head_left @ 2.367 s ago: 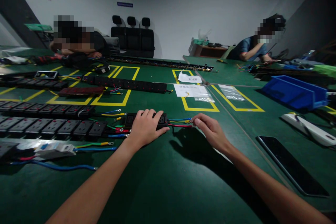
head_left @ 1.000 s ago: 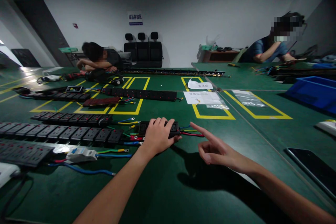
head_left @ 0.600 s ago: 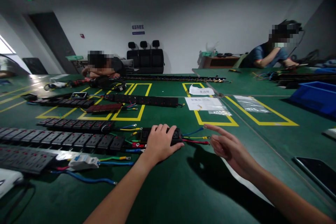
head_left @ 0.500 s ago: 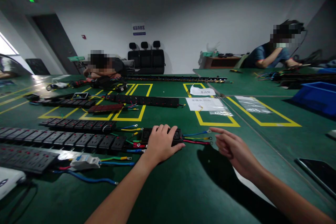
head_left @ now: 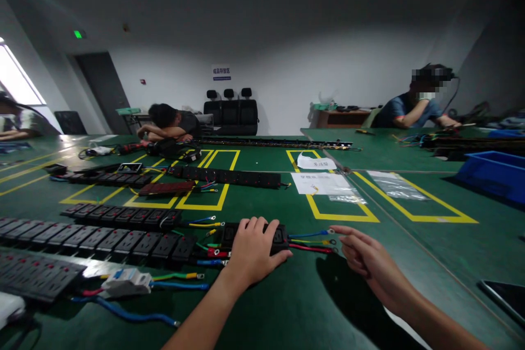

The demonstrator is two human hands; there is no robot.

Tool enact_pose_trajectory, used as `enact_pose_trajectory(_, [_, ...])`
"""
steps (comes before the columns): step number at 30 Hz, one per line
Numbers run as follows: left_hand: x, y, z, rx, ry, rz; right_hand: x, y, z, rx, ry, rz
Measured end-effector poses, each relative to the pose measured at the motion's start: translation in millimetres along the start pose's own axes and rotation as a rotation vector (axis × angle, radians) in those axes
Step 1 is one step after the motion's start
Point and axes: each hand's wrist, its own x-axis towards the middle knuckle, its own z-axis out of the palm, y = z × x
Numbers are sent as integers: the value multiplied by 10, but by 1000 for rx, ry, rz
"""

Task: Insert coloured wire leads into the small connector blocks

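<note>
My left hand (head_left: pixel 255 249) lies over a short black socket module (head_left: pixel 280 236), its fingers on the far side and the thumb at the near edge. From the module's right end run a blue wire (head_left: pixel 309 234), a yellow-green wire and a red wire (head_left: pixel 314 249), each tipped with a ring terminal. My right hand (head_left: pixel 363 254) has its index finger reaching to the blue wire's ring terminal, the other fingers curled. Whether that terminal is pinched or only touched cannot be made out. Left of the module are more wires with ring terminals.
Long black socket strips (head_left: pixel 135 240) and a white breaker (head_left: pixel 127 281) lie at the left. Papers (head_left: pixel 322 183), a plastic bag (head_left: pixel 397 186), a blue bin (head_left: pixel 496 175) and a phone (head_left: pixel 506 298) are on the right. Several people sit around the table.
The view has tilted up, so the table and both hands appear lower. My left hand stays on the module, and my right index finger remains at the blue wire's terminal.
</note>
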Motion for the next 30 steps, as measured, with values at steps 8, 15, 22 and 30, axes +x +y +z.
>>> enact_pose_trajectory(8, [-6, -14, 26, -40, -15, -32, 83, 74, -54, -9, 5, 21])
enact_pose_trajectory(15, [-11, -15, 36, -45, -27, -44, 257, 312, -185, -48, -17, -31])
enact_pose_trajectory(22, [5, -4, -8, -34, -34, -24, 108, 102, -105, -142, 17, -30])
enact_pose_trajectory(30, [21, -13, 3, 15, 0, 20, 150, -29, -203, -747, 112, -344])
